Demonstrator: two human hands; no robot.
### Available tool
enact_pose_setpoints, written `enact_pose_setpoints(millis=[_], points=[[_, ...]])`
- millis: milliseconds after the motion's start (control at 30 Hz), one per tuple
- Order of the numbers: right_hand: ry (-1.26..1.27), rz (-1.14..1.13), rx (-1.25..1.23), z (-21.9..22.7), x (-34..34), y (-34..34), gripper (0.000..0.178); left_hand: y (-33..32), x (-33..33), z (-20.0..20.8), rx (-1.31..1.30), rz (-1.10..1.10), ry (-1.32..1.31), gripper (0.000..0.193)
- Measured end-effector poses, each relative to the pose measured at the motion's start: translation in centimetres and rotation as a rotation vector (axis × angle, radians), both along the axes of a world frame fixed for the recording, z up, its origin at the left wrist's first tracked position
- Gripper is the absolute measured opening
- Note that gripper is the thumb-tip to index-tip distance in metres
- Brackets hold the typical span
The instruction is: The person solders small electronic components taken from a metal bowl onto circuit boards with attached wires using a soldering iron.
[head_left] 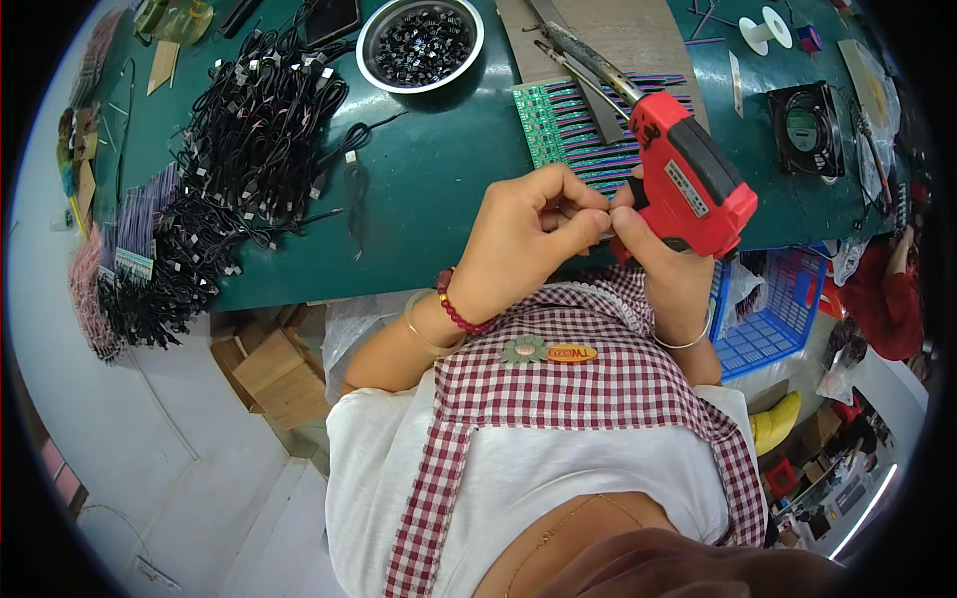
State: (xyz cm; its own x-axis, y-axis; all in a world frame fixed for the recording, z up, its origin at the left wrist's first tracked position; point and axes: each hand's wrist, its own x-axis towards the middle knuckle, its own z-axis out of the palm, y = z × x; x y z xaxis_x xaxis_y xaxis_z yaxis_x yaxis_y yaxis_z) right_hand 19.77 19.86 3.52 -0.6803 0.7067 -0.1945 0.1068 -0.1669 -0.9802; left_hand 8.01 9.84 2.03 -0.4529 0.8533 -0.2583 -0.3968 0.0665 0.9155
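Note:
A red-and-black soldering gun [686, 169] is in my right hand [666, 267], its long metal tip slanting up and to the left. Part of its handle is hidden behind my fingers. My left hand [523, 231] is closed in a pinch, its fingertips meeting my right thumb; whatever lies between them is too small to make out. Just beyond both hands, a panel of green circuit boards [539, 124] with rows of purple and black wires lies on brown cardboard [636, 32]. The gun's tip and a grey metal strip [601, 118] cross above the panel.
A metal bowl [476, 62] of small black parts stands at the back. Heaped black cables [269, 130] cover the left of the green table [429, 159]. On the right are a black fan [805, 130] and a white spool [766, 32]; a blue crate [763, 344] sits below.

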Motion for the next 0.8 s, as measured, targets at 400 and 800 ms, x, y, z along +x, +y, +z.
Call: enact_pose_setpoints(millis=[400, 800], points=[[-0.084, 0.070, 0.176, -1.7, 0.3, -0.3, 0.016, 0.0, -3.1, -0.8, -0.114, -0.409, 0.014, 0.010], [-0.006, -0.085, -0.044, -1.4, 2.8, 2.6, 0.022, 2.7, -11.5, -6.2, -0.300, -0.177, 0.111, 0.014]])
